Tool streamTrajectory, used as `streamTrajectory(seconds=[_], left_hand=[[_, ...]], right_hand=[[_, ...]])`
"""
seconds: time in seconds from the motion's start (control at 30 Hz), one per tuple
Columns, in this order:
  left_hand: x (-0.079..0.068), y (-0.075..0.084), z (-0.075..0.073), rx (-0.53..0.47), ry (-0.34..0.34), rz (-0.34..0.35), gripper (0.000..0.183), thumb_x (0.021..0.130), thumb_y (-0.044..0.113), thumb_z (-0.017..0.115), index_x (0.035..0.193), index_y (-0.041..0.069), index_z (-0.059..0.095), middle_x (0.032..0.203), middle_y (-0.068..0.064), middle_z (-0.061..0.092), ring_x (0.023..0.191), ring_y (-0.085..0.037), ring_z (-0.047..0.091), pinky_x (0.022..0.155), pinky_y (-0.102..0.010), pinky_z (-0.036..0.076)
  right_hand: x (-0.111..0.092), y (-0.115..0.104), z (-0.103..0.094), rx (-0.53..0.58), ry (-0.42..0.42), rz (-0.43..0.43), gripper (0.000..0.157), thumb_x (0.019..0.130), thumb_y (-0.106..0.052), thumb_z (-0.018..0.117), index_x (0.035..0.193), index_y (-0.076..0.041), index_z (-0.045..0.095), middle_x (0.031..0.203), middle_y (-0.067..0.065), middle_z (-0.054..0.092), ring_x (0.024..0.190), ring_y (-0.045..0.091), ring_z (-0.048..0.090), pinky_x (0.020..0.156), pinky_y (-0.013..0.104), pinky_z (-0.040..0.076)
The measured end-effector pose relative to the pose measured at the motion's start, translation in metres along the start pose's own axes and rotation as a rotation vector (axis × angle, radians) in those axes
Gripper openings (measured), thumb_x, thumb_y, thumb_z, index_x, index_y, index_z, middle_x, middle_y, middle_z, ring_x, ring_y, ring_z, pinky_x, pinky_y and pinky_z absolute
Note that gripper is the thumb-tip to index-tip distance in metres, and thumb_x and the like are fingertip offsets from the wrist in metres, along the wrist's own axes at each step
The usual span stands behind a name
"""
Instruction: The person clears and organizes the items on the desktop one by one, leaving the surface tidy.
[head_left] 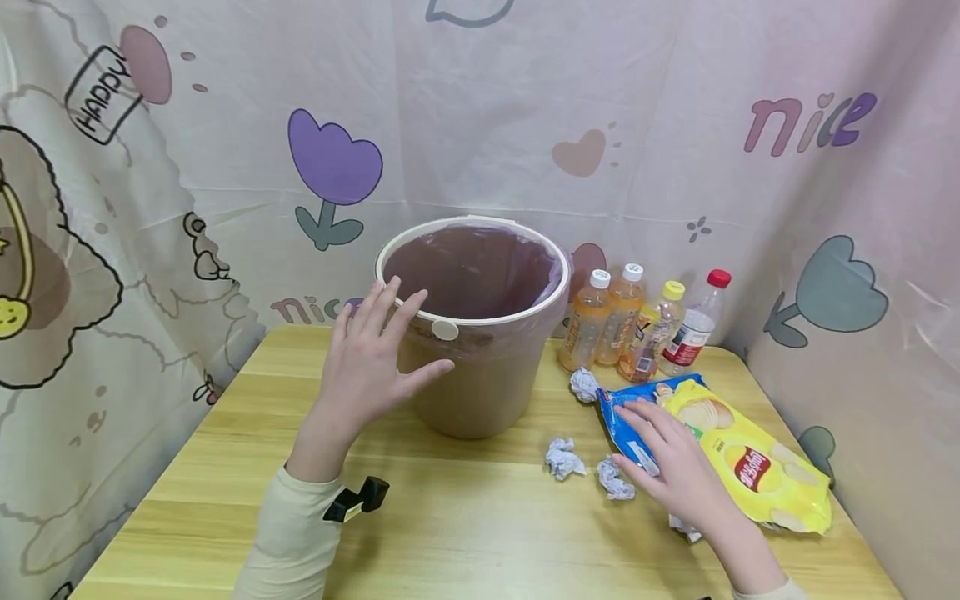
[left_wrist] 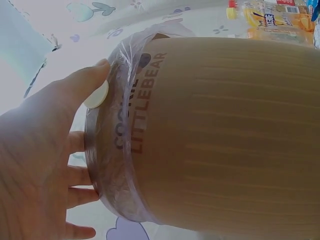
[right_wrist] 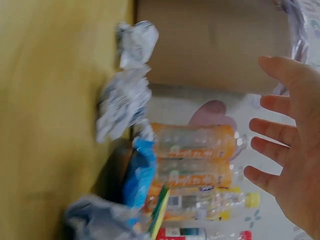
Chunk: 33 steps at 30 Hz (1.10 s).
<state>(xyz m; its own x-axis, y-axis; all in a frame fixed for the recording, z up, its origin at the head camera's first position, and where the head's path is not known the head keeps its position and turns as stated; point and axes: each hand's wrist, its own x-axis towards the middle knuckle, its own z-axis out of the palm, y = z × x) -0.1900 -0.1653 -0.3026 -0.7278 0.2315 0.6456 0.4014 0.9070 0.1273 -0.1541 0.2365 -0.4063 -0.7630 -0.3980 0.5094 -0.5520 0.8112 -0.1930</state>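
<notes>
Bin [head_left: 472, 396] lined and ready at centre; loose items all outside it

The left hand [head_left: 363, 358], left of centre in the head view, has its fingers straight and spread, gripping nothing. It lies over the bin's pale rim [head_left: 497, 320]; whether it touches cannot be told. The right hand [head_left: 678, 467], lower right, is likewise empty, fingers apart, before a blue packet [head_left: 618, 425] and a yellow crisp packet [head_left: 750, 458].

Just beside that hand lie crumpled paper balls [head_left: 564, 459], one partly hidden by it. Farther out, right of centre, upright drink bottles [head_left: 588, 333] with white, yellow and red caps cluster near the bin.

The bin stands upright and uncovered on the wooden table [head_left: 480, 533], a clear liner [head_left: 546, 287] folded over its rim, so lining looks done. Sorting the litter seems barely begun: bottles, packets and paper all remain. The bin's bottom is hidden, so its contents cannot be judged.
</notes>
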Motion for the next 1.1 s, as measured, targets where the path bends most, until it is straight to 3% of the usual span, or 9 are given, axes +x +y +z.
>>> streamTrajectory(seconds=[0.37,0.6,0.87,1.1], left_hand=[[0.001,-0.001,-0.003,-0.016,-0.044,-0.016,0.090,0.074,0.070,0.066,0.148,0.028,0.038,0.158,-0.012,0.032,0.148,-0.033,0.026,0.116,-0.064,0.016],[0.001,-0.001,-0.005,-0.021,-0.066,-0.018,0.090,0.075,0.070,0.065,0.149,0.028,0.037,0.159,-0.013,0.030,0.149,-0.033,0.025,0.117,-0.063,0.016],[0.002,-0.001,-0.006,-0.035,-0.092,-0.025,0.090,0.075,0.068,0.067,0.150,0.029,0.035,0.160,-0.013,0.027,0.150,-0.034,0.023,0.117,-0.063,0.018],[0.001,-0.001,-0.005,-0.032,-0.085,-0.018,0.091,0.075,0.068,0.066,0.150,0.027,0.035,0.160,-0.014,0.026,0.149,-0.035,0.023,0.117,-0.062,0.019]], right_hand=[[-0.017,0.012,0.012,-0.057,-0.131,-0.019,0.062,0.079,-0.038,0.079,0.133,-0.014,0.058,0.132,0.011,0.058,0.123,0.033,0.054,0.096,0.056,0.046],[-0.023,0.015,0.024,-0.064,-0.279,0.017,0.070,0.075,-0.043,0.080,0.133,-0.011,0.058,0.131,0.012,0.059,0.123,0.033,0.055,0.098,0.055,0.047],[-0.024,0.012,0.027,-0.058,-0.456,0.097,0.076,0.070,-0.032,0.085,0.137,-0.013,0.054,0.138,0.013,0.055,0.134,0.037,0.045,0.107,0.059,0.037],[-0.022,0.010,0.028,-0.051,-0.492,0.097,0.065,0.072,-0.024,0.084,0.131,-0.011,0.059,0.134,0.011,0.059,0.134,0.037,0.045,0.107,0.059,0.035]])
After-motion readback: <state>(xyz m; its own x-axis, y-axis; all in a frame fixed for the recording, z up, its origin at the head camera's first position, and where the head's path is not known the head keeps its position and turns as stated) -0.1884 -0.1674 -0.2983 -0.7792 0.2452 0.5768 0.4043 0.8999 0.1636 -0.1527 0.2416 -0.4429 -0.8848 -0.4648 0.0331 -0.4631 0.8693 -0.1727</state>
